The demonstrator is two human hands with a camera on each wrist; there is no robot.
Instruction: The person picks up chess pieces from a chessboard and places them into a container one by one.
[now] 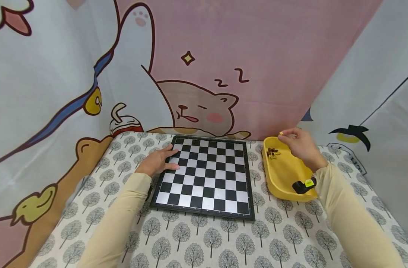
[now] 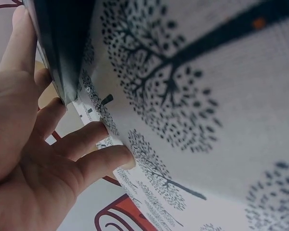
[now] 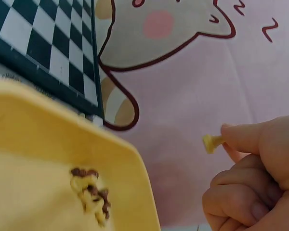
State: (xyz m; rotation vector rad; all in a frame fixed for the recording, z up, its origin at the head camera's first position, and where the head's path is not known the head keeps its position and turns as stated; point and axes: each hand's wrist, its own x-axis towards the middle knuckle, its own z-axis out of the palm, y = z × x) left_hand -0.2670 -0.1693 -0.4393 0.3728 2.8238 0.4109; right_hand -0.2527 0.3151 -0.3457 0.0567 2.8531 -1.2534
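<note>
A black-and-white chessboard (image 1: 204, 175) lies flat on the table, its squares bare. My left hand (image 1: 158, 160) rests on the board's left edge, thumb and fingers spread and fairly straight. In the left wrist view, the fingers (image 2: 106, 161) reach along the side of the black board frame (image 2: 60, 43), close over the tablecloth. Above the far end of a yellow tray (image 1: 269, 178), my right hand (image 1: 302, 146) pinches a small yellow chess piece (image 3: 212, 143) between thumb and index finger. Its flared base shows; the other end is hidden by the fingertips.
Inside the tray, a small cluster of brown and yellow chess pieces (image 3: 91, 195) lies near the left wall. A tree-patterned tablecloth (image 1: 212, 238) covers the table. Printed fabric walls (image 1: 274, 74) stand close behind the board and at both sides.
</note>
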